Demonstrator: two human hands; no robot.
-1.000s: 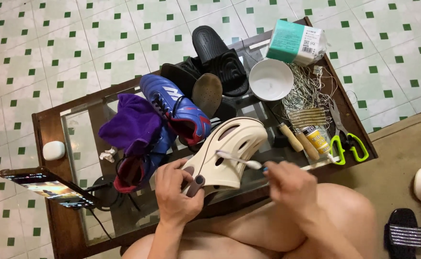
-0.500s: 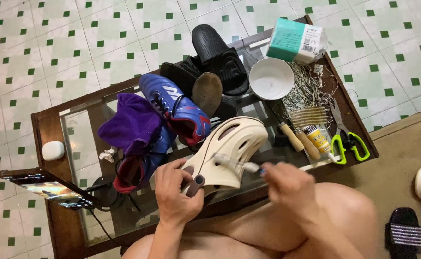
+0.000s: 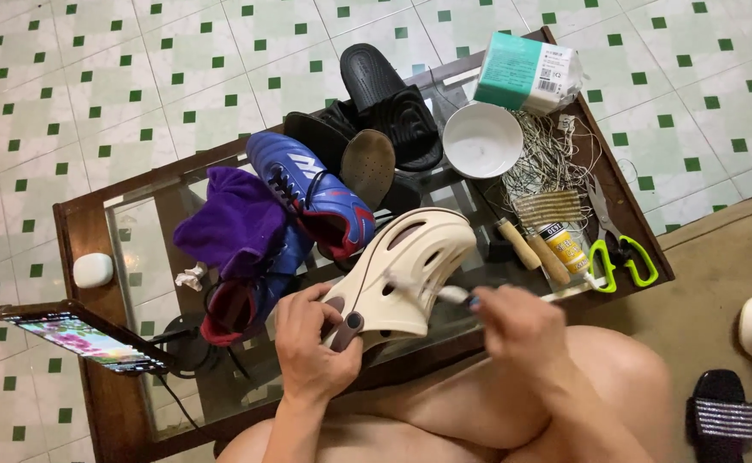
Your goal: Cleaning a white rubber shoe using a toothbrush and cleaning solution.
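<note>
- Two bare hands worked over the near edge of a glass-topped wooden table (image 3: 93, 377), with the person's bare knees below them.
- At the far left, a small white case (image 3: 92, 269) lay on the table's rim, and a phone (image 3: 80, 335) on a stand showed a bright screen.
- Right of these, a purple cloth (image 3: 232, 221) was bunched beside a blue and red sports shoe (image 3: 312, 195); a second shoe with a red lining (image 3: 243, 302) lay nearer.
- The left hand (image 3: 310, 341) had its fingers curled closed around the heel end of a cream foam clog (image 3: 408, 270), holding it tilted above the near edge of the table.
- Farther back, black slides (image 3: 389, 101) and a brown-soled shoe (image 3: 367, 165) were piled together.
- The right hand (image 3: 517, 324) was closed on a small brush (image 3: 445, 291), blurred, whose tip touched the clog's side.
- Beyond it sat a white bowl (image 3: 481, 140), a teal box (image 3: 526, 74) and a tangle of pale string (image 3: 556, 150).
- Near the right edge lay a wooden-handled tool (image 3: 520, 244), a yellow tube (image 3: 570, 247) and green-handled scissors (image 3: 620, 253).
</note>
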